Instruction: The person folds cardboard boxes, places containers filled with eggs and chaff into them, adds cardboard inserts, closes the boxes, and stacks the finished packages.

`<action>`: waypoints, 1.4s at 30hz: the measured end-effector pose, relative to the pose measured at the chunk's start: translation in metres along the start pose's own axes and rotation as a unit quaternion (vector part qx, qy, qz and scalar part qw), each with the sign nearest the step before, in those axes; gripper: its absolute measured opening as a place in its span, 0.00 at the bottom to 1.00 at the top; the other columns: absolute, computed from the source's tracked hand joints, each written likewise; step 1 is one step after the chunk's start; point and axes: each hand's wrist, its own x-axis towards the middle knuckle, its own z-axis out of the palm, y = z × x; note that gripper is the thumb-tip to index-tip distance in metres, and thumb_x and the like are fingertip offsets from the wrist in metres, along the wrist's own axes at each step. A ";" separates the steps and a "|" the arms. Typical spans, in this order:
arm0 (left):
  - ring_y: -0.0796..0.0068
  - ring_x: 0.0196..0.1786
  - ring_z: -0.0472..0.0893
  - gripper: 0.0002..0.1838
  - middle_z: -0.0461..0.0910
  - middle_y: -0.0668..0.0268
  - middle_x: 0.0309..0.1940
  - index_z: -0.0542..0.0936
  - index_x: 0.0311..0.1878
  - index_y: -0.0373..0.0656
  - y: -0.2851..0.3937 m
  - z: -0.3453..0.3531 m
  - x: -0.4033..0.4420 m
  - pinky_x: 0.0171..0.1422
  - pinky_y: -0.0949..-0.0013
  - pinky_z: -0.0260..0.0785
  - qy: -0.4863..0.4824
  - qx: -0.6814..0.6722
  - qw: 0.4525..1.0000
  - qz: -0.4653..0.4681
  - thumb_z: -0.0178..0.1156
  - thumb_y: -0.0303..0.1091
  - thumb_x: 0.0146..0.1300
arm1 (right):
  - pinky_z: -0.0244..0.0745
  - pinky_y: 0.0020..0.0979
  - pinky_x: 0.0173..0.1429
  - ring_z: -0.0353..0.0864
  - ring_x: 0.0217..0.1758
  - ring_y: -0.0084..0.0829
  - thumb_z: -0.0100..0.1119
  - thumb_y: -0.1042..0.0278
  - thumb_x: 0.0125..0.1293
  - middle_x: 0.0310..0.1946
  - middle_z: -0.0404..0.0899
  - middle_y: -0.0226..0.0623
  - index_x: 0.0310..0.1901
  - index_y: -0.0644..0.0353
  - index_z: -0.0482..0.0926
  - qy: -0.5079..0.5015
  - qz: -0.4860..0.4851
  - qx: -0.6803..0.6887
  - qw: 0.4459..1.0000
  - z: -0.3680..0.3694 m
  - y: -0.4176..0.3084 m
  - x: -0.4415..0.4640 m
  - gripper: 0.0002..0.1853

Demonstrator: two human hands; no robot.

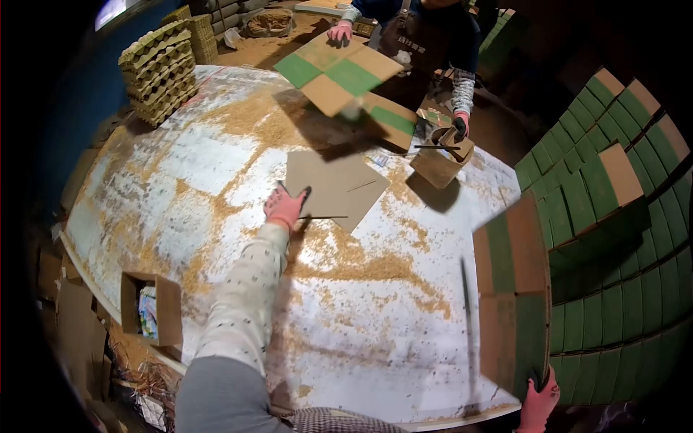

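My left hand (284, 207), in a pink glove with dark fingertips, reaches across the table with fingers apart at the left edge of a plain brown cardboard sheet (336, 184). A thin dark strip (325, 216) lies just right of that hand, along the sheet's lower edge; whether they touch is unclear. At the lower right, my right hand (540, 404), also in a pink glove, grips the near end of a flattened cardboard box (512, 289) with brown and green panels. The box stands tilted on edge at the table's right side.
Sawdust litters the white table (346, 368). Opposite, a co-worker (411, 43) holds another brown-and-green cardboard piece (338, 72) beside a small open box (439, 169). Egg trays (157, 72) stand back left, an open carton (170, 310) front left, stacked green-brown boxes (599, 180) right.
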 end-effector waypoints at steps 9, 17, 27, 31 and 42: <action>0.53 0.67 0.59 0.65 0.58 0.51 0.66 0.52 0.69 0.40 0.068 0.085 0.087 0.71 0.53 0.46 -0.062 0.093 0.951 0.289 0.71 0.64 0.29 | 0.75 0.38 0.46 0.81 0.43 0.47 0.64 0.59 0.56 0.40 0.80 0.51 0.54 0.66 0.70 -0.139 0.052 -0.070 0.986 0.058 -0.015 0.039 0.27; 0.49 0.55 0.69 0.74 0.63 0.44 0.53 0.34 0.72 0.46 0.125 0.137 -0.058 0.56 0.60 0.68 -0.197 -0.028 0.932 0.301 0.79 0.46 0.27 | 0.71 0.39 0.48 0.77 0.45 0.49 0.65 0.71 0.50 0.41 0.78 0.51 0.51 0.66 0.72 -0.114 0.046 0.073 0.990 0.063 -0.061 0.058 0.25; 0.78 0.49 0.75 0.26 0.78 0.64 0.46 0.73 0.53 0.35 0.104 0.080 -0.180 0.52 0.71 0.68 -0.452 -0.519 0.718 0.108 0.70 0.30 0.50 | 0.74 0.32 0.44 0.81 0.38 0.37 0.61 0.75 0.53 0.35 0.81 0.46 0.46 0.69 0.75 -0.160 0.001 0.252 0.954 0.054 -0.007 0.067 0.17; 0.72 0.39 0.80 0.17 0.80 0.62 0.42 0.75 0.49 0.34 0.085 0.153 -0.203 0.41 0.70 0.75 -0.362 -0.530 0.766 0.032 0.63 0.22 0.55 | 0.75 0.32 0.39 0.81 0.34 0.35 0.59 0.74 0.55 0.31 0.82 0.42 0.43 0.68 0.76 -0.170 0.034 0.280 0.944 0.060 0.014 0.071 0.13; 0.60 0.59 0.68 0.28 0.75 0.53 0.50 0.77 0.52 0.47 0.066 0.067 -0.241 0.61 0.53 0.59 -0.231 -0.153 0.954 0.116 0.66 0.49 0.48 | 0.74 0.40 0.44 0.79 0.42 0.50 0.62 0.64 0.54 0.36 0.80 0.51 0.41 0.65 0.76 -0.105 -0.070 0.216 0.968 0.066 0.011 0.048 0.17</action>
